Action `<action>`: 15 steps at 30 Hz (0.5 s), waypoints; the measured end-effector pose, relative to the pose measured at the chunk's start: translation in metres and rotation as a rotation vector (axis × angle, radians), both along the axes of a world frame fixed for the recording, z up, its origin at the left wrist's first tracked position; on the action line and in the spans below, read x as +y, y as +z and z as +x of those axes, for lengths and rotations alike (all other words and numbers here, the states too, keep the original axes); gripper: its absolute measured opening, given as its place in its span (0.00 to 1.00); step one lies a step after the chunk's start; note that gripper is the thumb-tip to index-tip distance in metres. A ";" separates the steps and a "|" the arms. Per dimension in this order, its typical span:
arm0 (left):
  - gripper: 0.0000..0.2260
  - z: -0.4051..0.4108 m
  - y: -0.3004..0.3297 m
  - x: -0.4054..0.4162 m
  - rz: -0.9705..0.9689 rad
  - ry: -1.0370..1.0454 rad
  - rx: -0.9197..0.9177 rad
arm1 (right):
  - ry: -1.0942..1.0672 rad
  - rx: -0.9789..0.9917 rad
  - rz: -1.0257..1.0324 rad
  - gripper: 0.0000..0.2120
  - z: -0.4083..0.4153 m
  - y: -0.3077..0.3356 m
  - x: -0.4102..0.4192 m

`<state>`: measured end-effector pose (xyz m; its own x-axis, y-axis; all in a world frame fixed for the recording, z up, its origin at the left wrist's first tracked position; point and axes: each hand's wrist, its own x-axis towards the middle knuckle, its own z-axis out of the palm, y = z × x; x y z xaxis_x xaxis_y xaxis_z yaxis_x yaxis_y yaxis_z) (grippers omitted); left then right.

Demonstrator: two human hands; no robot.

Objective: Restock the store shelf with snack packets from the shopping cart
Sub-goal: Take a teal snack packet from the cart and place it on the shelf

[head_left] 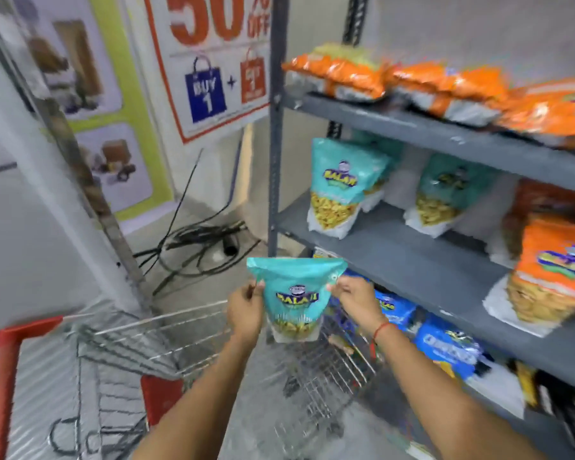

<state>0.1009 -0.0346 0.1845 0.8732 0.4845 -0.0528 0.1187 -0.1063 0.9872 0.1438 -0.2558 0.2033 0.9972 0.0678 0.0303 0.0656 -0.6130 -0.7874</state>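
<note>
I hold a teal snack packet [295, 293] upright above the wire shopping cart [186, 340]. My left hand [244, 310] grips its left edge and my right hand [356, 302] grips its right edge. The packet hangs in front of the grey metal shelf [409, 257], below its middle board. On that board stand two matching teal packets [341, 184] [445, 194] and an orange packet [555, 270]. The cart's basket looks bare where it shows; the view is blurred.
Orange packets [442, 84] lie across the top board, blue packets [445, 346] fill the board below. The shelf's upright post [276, 127] stands just left of the packets. Black cables [200, 240] lie on the floor behind the cart, under a sale poster [210, 61].
</note>
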 end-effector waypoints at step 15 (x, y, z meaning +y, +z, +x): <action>0.10 0.029 0.246 -0.094 0.015 -0.397 -0.345 | -0.388 -0.476 0.151 0.18 -0.083 0.235 -0.096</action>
<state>0.1295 -0.1290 0.4300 0.9551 0.1110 0.2747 -0.2654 -0.0919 0.9597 0.0609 -0.3522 0.4387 0.8233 -0.3359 0.4576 0.2252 -0.5467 -0.8065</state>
